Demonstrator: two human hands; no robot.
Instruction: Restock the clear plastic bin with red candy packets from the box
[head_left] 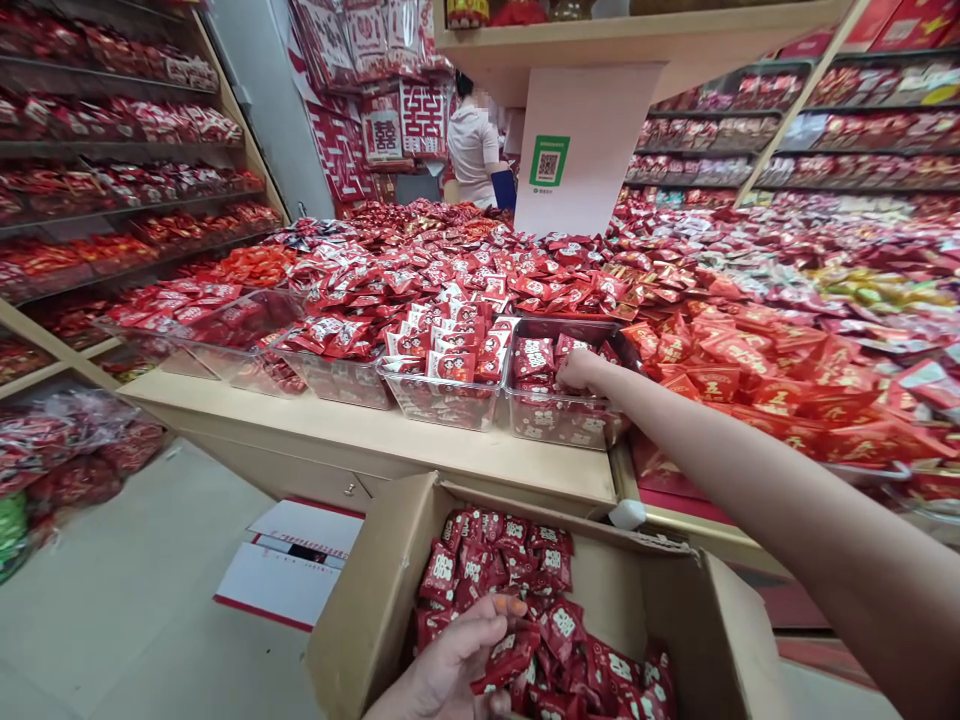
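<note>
An open cardboard box (pixel 367 590) in front of me holds several dark red packets (pixel 559 625) with white characters. My left hand (pixel 457 650) is down in the box, its fingers curled round a red packet (pixel 510 655). Stretched out over the counter, my right hand (pixel 581 372) reaches into a clear plastic bin (pixel 562 420) with similar packets. The fingers of that hand are bent together, and whatever they hold is too small to make out. Left of this bin stands another clear bin (pixel 442 405) with red and white packets.
Orange-red packets (pixel 750 370) lie right of the bins. Below the box's left side, a white and red flat carton (pixel 289 560) is on the floor. Shelves of packets (pixel 120 130) stand at left. Behind the counter is a person in white (pixel 472 150), near a QR code sign (pixel 549 162).
</note>
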